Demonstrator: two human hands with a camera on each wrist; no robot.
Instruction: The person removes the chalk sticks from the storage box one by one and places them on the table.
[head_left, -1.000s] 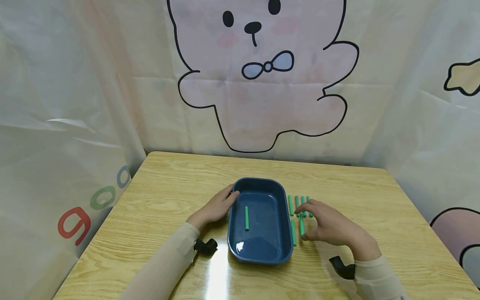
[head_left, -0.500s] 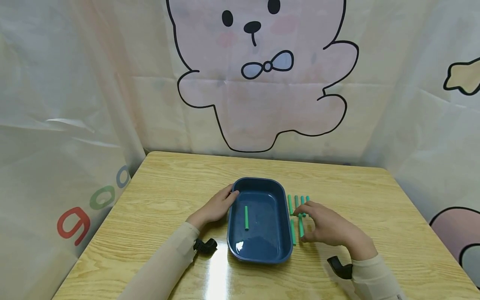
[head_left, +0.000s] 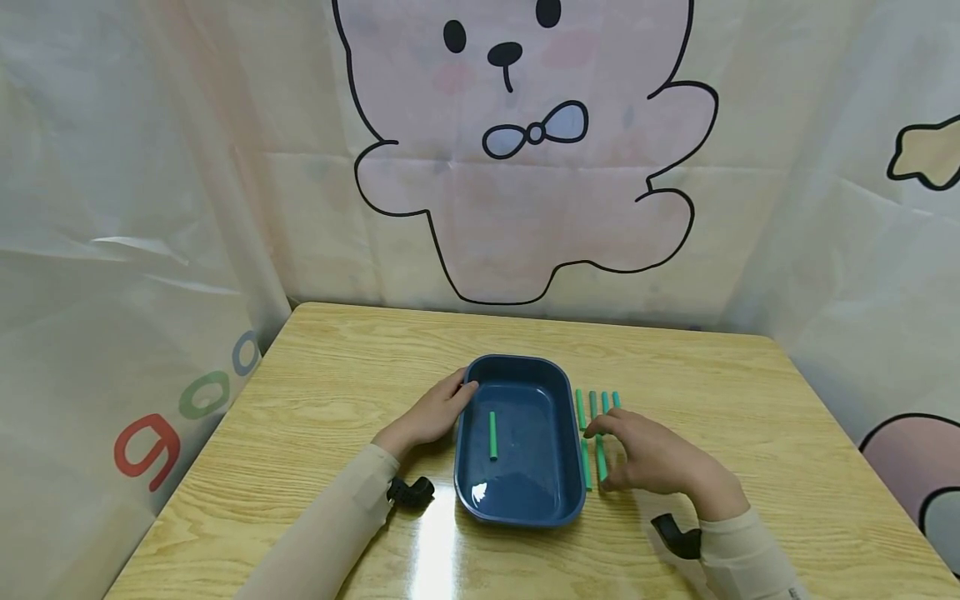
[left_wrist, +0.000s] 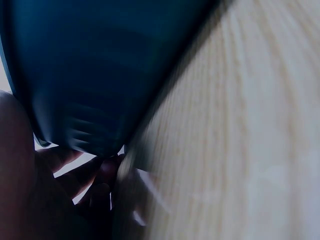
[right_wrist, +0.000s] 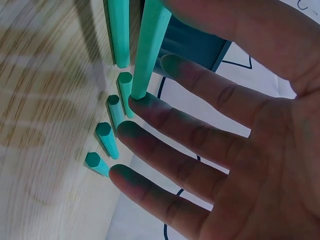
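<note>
In the head view, a dark blue plastic tray lies on the table, with one green chalk stick inside. My left hand grips its left side, thumb over the rim and fingers outside. To the right of the tray, my right hand pinches another green chalk stick lengthwise between thumb and middle finger. Green dust coats the fingertips. A loose chalk stick lies between that hand and the tray, and a row of several chalk sticks lies just beyond the fingers.
The wooden table extends around the tray on all sides. A printed curtain hangs behind the table and at both sides. Black wrist mounts sit on both sleeves.
My right hand has shifted slightly left and toward me with its chalk stick, which is now nearer the tray. The left hand and the tray stay essentially where they were.
</note>
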